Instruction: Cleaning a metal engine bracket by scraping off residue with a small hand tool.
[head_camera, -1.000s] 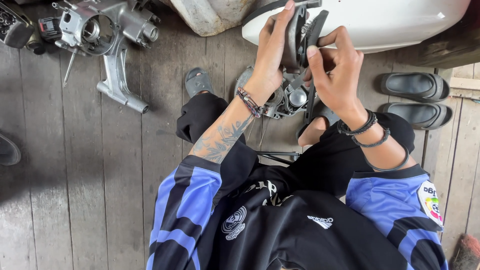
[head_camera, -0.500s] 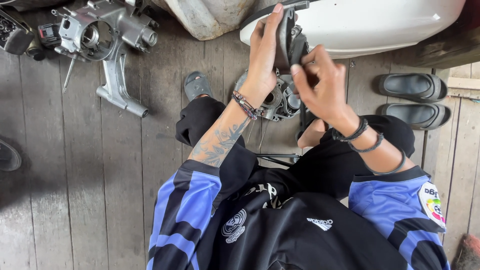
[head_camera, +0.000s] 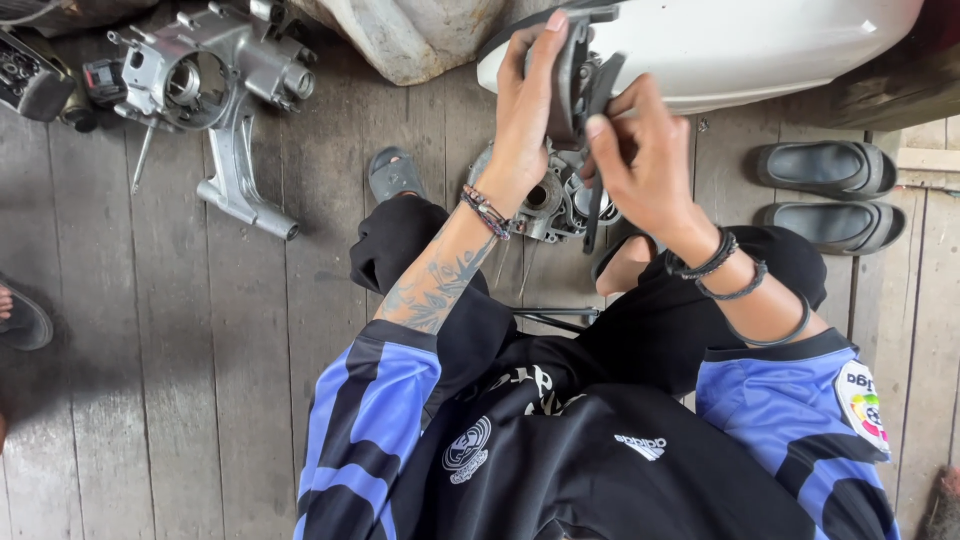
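Since a second ago: both hands have lifted the dark part a bit higher against the white body panel; right hand has shifted from the part's right edge to its lower front, thumb now across it. Nothing on the floor has moved.

Far left, floor (head_camera: 200, 350) of grey wooden planks. A sandal toe (head_camera: 25, 320) pokes in at the left edge. Top left: a black component (head_camera: 35, 80), then a bare aluminium crankcase half (head_camera: 215, 90) lying flat, its arm pointing down-right.

Centre: a grey sandal (head_camera: 393, 172) on the person's foot, just left of the left forearm. Left hand (head_camera: 525, 105) wraps the dark part (head_camera: 572, 85) from the left, fingers closed on its edge, index tip at the top. The part is held upright in the air, in front of the white panel (head_camera: 730, 45). Below the hands, a second engine casing (head_camera: 550, 195) sits on the floor between the knees.

Right hand (head_camera: 640, 150) grips the same part from the right, fingers curled on it, thumb on the face. Black bands on that wrist.

Right: a pair of dark slides (head_camera: 830, 195) side by side on the planks, well apart from the hands.
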